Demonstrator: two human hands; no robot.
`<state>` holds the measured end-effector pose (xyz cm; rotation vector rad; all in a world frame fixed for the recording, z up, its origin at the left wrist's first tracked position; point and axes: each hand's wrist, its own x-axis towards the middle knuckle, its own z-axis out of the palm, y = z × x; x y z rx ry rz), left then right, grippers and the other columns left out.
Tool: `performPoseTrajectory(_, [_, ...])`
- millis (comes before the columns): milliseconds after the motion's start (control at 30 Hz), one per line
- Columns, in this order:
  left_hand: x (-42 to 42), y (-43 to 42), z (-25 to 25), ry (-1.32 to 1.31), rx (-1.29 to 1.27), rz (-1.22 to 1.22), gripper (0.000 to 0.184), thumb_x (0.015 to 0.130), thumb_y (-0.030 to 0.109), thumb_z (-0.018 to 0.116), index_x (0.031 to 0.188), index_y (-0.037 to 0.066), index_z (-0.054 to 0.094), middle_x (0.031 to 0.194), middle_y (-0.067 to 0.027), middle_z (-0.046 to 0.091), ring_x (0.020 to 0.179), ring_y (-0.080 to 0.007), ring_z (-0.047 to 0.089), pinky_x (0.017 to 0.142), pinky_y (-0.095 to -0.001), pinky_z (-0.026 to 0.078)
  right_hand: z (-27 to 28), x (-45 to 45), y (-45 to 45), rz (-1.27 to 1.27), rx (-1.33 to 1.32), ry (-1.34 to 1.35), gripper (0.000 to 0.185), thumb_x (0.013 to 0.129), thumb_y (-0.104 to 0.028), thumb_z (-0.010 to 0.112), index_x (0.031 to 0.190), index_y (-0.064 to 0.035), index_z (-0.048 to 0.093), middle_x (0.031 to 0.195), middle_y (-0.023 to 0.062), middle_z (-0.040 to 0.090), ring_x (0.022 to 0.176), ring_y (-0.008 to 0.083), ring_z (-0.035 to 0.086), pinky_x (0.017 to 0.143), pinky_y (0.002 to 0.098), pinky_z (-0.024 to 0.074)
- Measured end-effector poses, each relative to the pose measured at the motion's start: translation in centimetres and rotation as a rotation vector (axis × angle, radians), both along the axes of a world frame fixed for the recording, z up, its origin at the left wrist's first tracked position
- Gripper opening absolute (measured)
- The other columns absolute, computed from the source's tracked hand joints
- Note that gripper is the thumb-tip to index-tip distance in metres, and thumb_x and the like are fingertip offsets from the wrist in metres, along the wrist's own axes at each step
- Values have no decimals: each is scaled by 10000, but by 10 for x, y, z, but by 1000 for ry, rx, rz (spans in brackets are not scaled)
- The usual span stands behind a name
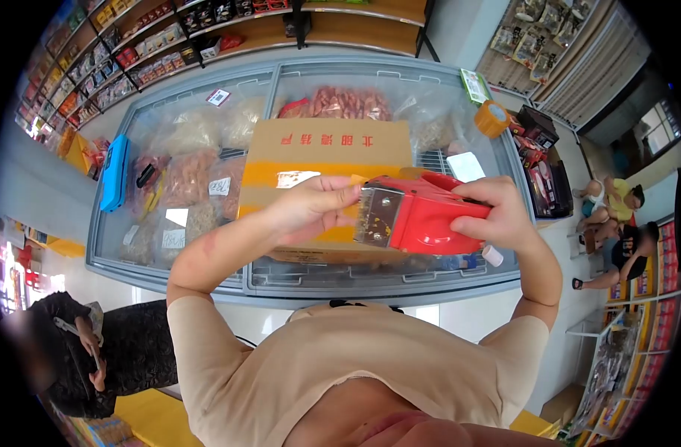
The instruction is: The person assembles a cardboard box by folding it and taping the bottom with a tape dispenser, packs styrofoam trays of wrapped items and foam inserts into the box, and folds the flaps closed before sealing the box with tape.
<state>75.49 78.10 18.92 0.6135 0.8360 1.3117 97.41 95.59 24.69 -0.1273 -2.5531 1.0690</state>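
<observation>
My right hand [497, 212] grips a red tape dispenser [437, 220] by its body, holding it over a cardboard box [377, 138]. The dispenser's metal cutting edge points left, toward my left hand [325, 203]. Thumb and forefinger of that hand are pinched at the tape end [357, 179], a small yellow-orange bit beside the metal edge. The box lies on a glass-topped chest freezer [206, 279], with red printing and a strip of yellow tape [262, 174] across its top. A white label also shows there, partly behind my left hand.
On the freezer's right edge stands a roll of orange tape [492, 119]; a blue case [115, 173] lies at its left end. Bagged frozen goods [191, 177] show beneath the glass. One person [106, 354] stands at lower left; two people [616, 223] sit at right.
</observation>
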Motion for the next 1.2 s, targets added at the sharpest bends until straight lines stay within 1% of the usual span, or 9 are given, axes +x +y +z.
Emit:
performPoseTrajectory(200, [-104,20,23,273,-183,375,269,812,134,544,1031,-20,519,1002,-142,574,847,-270,597,774,-353,489,5,-54,89,-28,-319,-454,366,794,-353,589,868,0,643,700,19,614,619,62,549,544,211,435])
performPoseTrajectory(333, [-275,-38,1,473,-177,870,281,829,182,499,972,-50,568,904,-103,610,836,-185,580,706,-273,457,-22,-33,188,-150,-258,-496,412,783,-404,582,837,-2,655,706,48,623,575,75,543,510,207,417])
performPoseTrajectory(433, [-359,-87,-92,1474,-740,740,170,736,178,537,701,32,616,568,-88,569,531,-218,574,480,-351,445,-84,-41,212,-217,84,-861,539,724,-521,571,809,4,655,685,106,622,610,160,577,558,270,439])
performPoseTrajectory(467, [-373,-92,-145,2300,-515,218,144,706,159,524,696,44,610,605,-139,578,557,-273,581,550,-386,458,-113,-48,211,-185,116,-970,566,711,-543,562,799,8,652,684,124,621,637,192,588,580,297,448])
performPoseTrajectory(500, [-327,-75,-158,2388,-622,76,133,693,145,521,699,46,609,671,-163,591,621,-316,585,615,-421,456,-144,-53,208,-170,201,-1001,602,699,-575,545,786,11,652,690,145,620,640,218,591,593,320,451])
performPoseTrajectory(733, [-221,-21,-234,1809,-573,492,264,793,215,487,937,12,574,890,-158,593,816,-252,586,711,-339,450,-202,-110,180,-114,216,-1037,659,657,-632,528,732,11,655,737,215,612,658,316,600,627,368,463])
performPoseTrajectory(933, [-203,-30,-219,1646,-463,623,291,835,211,433,1017,10,540,976,-156,568,883,-248,567,778,-351,432,-178,-132,87,-59,911,-974,260,718,-271,537,794,-55,659,830,176,631,760,291,628,618,401,498])
performPoseTrajectory(1133, [-171,-88,-177,1130,-260,1027,321,877,208,380,1096,9,506,1062,-154,542,949,-244,548,845,-363,413,-166,-99,149,-510,412,-880,639,659,-633,535,715,-6,646,741,183,625,692,310,618,623,399,482])
performPoseTrajectory(1200, [-127,-142,-166,1031,-128,1282,423,873,273,405,1204,10,388,1259,-137,377,1112,-240,425,927,-365,347,-184,-106,158,-696,596,-420,604,663,-594,568,736,1,639,712,185,622,671,314,615,603,392,480])
